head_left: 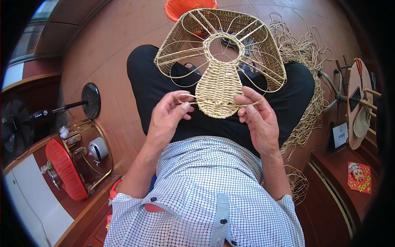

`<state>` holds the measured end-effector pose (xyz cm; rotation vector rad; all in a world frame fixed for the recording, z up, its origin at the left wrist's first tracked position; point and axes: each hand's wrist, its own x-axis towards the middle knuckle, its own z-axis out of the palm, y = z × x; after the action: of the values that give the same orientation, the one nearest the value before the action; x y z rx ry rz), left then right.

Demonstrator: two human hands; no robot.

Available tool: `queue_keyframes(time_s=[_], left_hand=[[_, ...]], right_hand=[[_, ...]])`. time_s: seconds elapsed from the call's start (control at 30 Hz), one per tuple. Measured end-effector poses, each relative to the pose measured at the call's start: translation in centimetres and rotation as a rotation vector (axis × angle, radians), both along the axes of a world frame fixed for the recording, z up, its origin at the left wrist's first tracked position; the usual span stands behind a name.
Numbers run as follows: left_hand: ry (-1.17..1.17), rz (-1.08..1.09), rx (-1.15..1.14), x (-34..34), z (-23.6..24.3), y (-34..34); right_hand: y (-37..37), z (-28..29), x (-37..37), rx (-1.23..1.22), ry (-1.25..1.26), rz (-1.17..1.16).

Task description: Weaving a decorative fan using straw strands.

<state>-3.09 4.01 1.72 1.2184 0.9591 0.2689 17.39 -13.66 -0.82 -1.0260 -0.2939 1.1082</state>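
Observation:
A half-woven straw basket [168, 47] on a wire frame rests between my knees. From its woven centre ring [206, 51], wire petal loops spread outward. The petal nearest me [218, 82] is filled with tight straw weave. At that petal's left edge my left hand [168, 115] pinches a looped straw strand [186, 95] between thumb and fingers. On the opposite edge my right hand [263, 121] has thumb and fingers closed on another stretch of straw cord [248, 105]. The other petals are mostly bare wire, some with straw-wrapped spokes.
Loose straw cord [306, 90] lies heaped on the floor at the right. An orange basin [181, 7] is beyond the basket. To the left stand a black fan [18, 125] and an overturned red-seated stool [66, 168]. A round-topped stool [356, 103] leans at far right.

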Motion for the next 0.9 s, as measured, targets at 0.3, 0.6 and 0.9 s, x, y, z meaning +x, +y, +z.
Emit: queue_keyframes(time_s=[0.3,0.6,0.9], left_hand=[[-0.149,0.096,-0.002,0.4,-1.4,0.5],[-0.151,-0.037,0.195,1.7,-0.4,0.4],[-0.180,0.079,-0.007,1.8,-1.6,0.3]], right_hand=[[-0.1,-0.5,1.4,0.063,0.027,-0.119],[-3.3,0.8,4.5,-0.111,-0.118,-0.313],[-9.3,0.6,9.3,-0.242,-0.158,-0.457]])
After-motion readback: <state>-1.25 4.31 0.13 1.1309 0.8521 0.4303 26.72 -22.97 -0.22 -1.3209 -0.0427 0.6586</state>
